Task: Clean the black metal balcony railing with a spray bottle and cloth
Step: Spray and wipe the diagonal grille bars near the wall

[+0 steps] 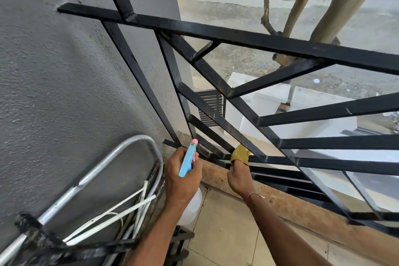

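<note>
Low by the grey wall, the left hand [183, 176] grips the blue-headed spray bottle [188, 158], nozzle toward the black railing [248, 45]. Beside it, the right hand [239, 176] pinches a yellow cloth [240, 154] against a bottom bar. Wet metal could let the cloth slip outside.

Grey textured wall [54, 93] fills the left. Leaning against its foot: a bent silver tube frame [121, 157] with white rods [112, 216] and rusty dark bars [90, 248]. Right of the wall, beige floor tiles [226, 233]. Beyond the wall, bare tree trunks [343, 4] and a white low wall [269, 97] on the ground below.
</note>
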A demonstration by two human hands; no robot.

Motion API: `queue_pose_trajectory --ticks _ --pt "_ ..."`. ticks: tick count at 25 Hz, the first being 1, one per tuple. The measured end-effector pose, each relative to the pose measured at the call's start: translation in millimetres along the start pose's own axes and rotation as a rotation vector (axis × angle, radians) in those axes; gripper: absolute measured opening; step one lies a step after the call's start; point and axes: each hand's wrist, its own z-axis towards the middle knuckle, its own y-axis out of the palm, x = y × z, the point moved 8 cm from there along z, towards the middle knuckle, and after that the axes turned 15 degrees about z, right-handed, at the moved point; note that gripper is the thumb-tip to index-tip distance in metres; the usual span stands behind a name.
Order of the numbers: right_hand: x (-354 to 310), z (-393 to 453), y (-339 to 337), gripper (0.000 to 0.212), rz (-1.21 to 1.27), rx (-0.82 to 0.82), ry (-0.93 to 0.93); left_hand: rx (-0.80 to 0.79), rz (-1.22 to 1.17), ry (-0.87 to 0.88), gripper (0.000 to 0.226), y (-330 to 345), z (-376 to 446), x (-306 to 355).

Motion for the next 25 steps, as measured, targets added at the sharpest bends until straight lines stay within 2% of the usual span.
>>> queue_pose_trajectory --ticks 4,7,9,11,16,19,25 --pt "-5 -43 -23 0.025 0.464 0.032 0.121 -0.037 0.016 0.005 0.029 -1 -10 28" --pt "-14 -91 -39 0.024 0.659 0.062 0.150 -0.040 0.014 -0.031 0.030 -6 -14 43" --pt "-27 -114 -51 0.031 0.736 0.071 0.143 -0.029 0.022 -0.055 0.028 -11 -16 52" --pt "-35 -126 -61 0.033 0.731 0.095 0.123 -0.030 0.028 -0.089 0.023 -17 -17 55" --pt "-48 -136 -71 0.033 0.670 0.118 0.139 -0.048 -0.003 -0.115 0.028 -24 -22 57" --pt "-58 -139 -74 0.014 0.664 0.128 0.121 -0.011 -0.018 -0.117 0.027 -29 -23 57" --pt "-73 -144 -74 0.013 0.674 0.104 0.100 0.031 0.032 -0.131 0.025 -42 -24 60"
